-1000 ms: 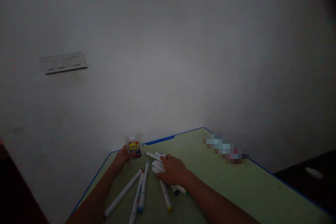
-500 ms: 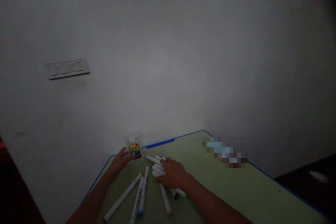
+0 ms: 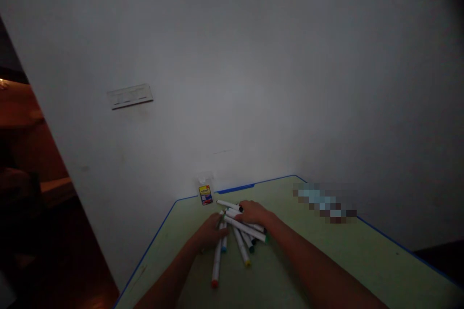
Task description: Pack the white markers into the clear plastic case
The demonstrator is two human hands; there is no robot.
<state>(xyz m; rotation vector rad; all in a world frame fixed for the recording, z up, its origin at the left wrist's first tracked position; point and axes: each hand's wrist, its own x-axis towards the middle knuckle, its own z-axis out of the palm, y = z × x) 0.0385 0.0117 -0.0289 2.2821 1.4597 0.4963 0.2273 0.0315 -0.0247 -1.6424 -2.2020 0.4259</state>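
Reaching to the lower middle of the frame, the left hand curls over the white markers, its grip unclear. The right hand lies across them, fingers together. The markers' long axes fan out, mostly pointing toward the viewer, on a green table.

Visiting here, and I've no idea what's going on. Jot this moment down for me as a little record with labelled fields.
Left hand: against the near side of the markers, touching them; any grip is hard to tell.
Right hand: lying over the top of the markers.
Things: white-barrelled markers in a loose, crossed pile, one red-capped; clear plastic packet with a yellow label, just beyond them.
Rest: green table with a blue edge; white wall; wall plate; pixelated patch.
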